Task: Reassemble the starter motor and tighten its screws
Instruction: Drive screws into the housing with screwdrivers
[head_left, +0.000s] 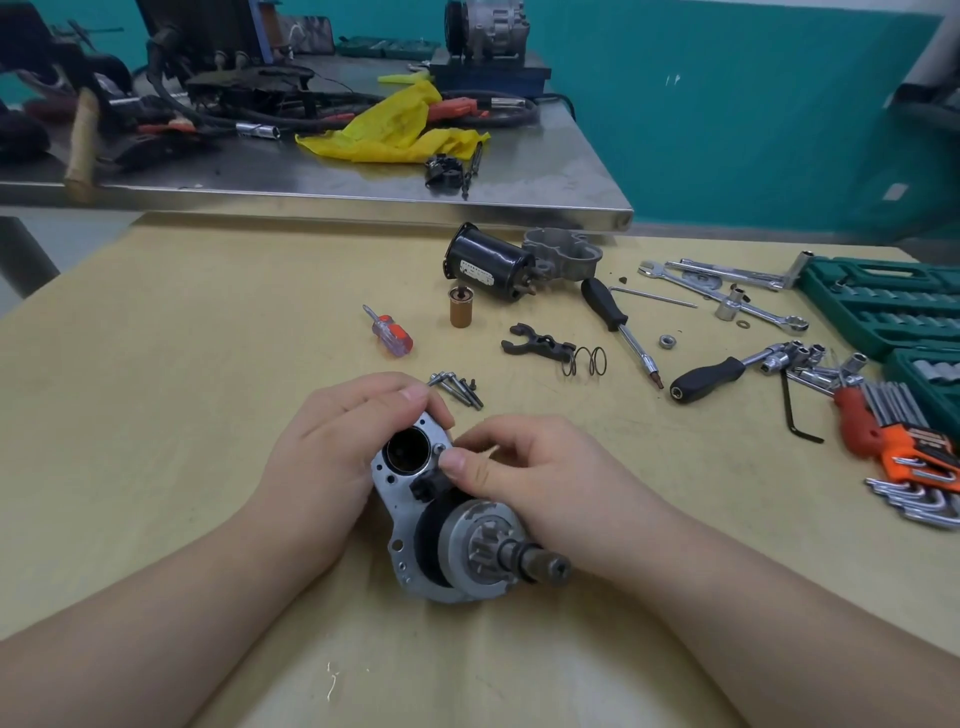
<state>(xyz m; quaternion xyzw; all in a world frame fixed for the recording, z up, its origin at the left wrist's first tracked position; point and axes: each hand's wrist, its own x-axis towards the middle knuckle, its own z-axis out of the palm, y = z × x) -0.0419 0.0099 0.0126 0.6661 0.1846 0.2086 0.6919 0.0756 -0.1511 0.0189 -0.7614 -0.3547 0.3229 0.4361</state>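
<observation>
On the pale wooden tabletop (218, 322) we log the following, each placed relative to the grey metal starter plate with its toothed pinion and dark steel shaft (400, 512), which sits near the front middle of the top.

Just beyond the plate: a loose cluster of silver long-shanked screws (457, 388). Further beyond and left: a stubby screwdriver with a clear and orange handle (390, 333). Beyond: a small brown cylindrical plunger standing upright (461, 307), and behind it the black cylindrical motor housing lying on its side (488, 264) against a grey cast aluminium end housing (563, 252). Beyond and right: a black forked lever (537, 347) touching a coiled wire spring (584, 360), then a black-handled bit driver (621, 332). Far right: chrome spanners (722, 291), a black-handled ratchet with sockets (727, 375), an orange holder of hex keys (904, 441) and a green socket case (883, 306).

Nothing stands between us and the assembly; only our own hands cover part of it.

The plate's long axis runs from us away; its shaft (537, 560) points right and slightly toward us, with the open round bore (409, 451) at the far end.

Our left hand (337, 457) grasps the plate's far end, fingers curled over the top edge. Our right hand (524, 478) pinches at a spot on the plate beside the bore; what it pinches we cannot tell.
</observation>
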